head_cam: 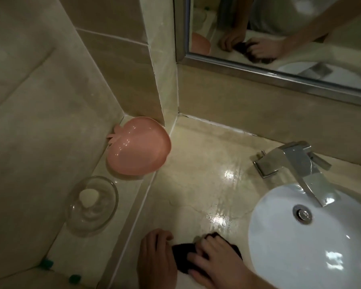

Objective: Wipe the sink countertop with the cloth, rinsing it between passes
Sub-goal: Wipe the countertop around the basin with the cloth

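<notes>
A dark cloth [180, 256] lies flat on the wet beige countertop [206, 167], near its front edge and left of the white basin [313, 243]. My right hand [215, 261] presses on top of the cloth with its fingers spread. My left hand [156, 257] rests beside the cloth's left edge, fingers curled and touching it. A chrome faucet [298, 163] stands behind the basin, its spout over the bowl. No water runs from it.
A raised ledge on the left holds a pink apple-shaped dish [138, 147] and a clear glass bowl with a soap bar [92, 205]. Tiled walls meet at the back corner. A framed mirror [279, 34] hangs above and reflects both hands.
</notes>
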`<state>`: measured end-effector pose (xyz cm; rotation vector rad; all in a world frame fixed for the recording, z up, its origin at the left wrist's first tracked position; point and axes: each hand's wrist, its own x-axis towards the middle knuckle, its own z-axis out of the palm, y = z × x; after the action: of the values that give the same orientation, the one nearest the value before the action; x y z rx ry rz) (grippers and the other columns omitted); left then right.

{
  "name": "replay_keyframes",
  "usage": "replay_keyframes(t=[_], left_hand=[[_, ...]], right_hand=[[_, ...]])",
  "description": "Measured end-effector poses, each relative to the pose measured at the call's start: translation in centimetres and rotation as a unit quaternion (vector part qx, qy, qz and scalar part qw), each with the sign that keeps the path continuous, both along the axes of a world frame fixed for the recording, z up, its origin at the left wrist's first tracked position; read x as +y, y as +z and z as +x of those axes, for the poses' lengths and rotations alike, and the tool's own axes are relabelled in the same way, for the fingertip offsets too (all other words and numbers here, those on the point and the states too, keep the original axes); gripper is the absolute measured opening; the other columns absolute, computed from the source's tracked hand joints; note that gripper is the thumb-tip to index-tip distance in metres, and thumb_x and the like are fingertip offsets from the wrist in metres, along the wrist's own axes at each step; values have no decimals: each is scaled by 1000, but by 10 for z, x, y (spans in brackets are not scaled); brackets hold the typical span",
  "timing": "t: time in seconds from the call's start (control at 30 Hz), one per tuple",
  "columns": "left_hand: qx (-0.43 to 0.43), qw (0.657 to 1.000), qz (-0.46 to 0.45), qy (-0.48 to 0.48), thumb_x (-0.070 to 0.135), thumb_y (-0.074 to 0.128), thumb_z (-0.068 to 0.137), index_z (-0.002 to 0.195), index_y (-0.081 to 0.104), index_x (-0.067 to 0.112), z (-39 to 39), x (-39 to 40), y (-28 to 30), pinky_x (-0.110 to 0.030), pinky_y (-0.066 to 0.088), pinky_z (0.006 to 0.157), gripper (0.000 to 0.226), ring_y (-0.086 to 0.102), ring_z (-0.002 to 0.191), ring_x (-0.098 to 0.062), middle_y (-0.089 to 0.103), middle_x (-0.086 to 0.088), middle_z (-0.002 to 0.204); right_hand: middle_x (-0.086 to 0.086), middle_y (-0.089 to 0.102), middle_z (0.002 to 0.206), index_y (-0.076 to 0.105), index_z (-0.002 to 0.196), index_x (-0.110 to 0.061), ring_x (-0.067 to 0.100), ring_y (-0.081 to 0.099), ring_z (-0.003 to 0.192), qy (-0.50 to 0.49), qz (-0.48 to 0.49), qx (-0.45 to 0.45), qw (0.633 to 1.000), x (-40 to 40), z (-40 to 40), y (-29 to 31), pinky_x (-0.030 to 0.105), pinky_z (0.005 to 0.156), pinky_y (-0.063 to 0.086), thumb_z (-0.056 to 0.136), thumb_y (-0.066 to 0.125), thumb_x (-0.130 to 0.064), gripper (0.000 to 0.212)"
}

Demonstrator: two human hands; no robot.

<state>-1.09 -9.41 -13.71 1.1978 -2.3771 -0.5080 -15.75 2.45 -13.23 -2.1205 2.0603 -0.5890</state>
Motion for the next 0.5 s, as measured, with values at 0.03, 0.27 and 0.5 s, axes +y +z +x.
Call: replay_keyframes(t=[0.03,0.27,0.5], left_hand=[[-3,1000,-8,-2,15,43,86,86,68,17,-1,-1,-1,-34,43,75,25,59,81,-29,62,-6,91],[-10,999,-30,5,14,46,85,76,69,22,-2,-1,-4,-27,43,73,26,55,80,-20,63,0,86],[-21,998,-44,29,4,48,80,67,65,22,-5,-2,-6,-25,43,71,28,59,71,-20,61,1,79]], right_hand=[[0,56,91,63,105,-27,20,54,75,-4,-5,5,1000,-11,-17,-1,32,66,41,89,64,-47,25],[14,58,93,65,112,-11,37,57,82,-351,-38,-9,935,-147,-164,6,40,72,43,92,65,-33,29],[17,59,107,62,125,-15,37,54,94,-432,-29,-50,900,-221,-141,11,43,83,40,95,57,-36,37]])
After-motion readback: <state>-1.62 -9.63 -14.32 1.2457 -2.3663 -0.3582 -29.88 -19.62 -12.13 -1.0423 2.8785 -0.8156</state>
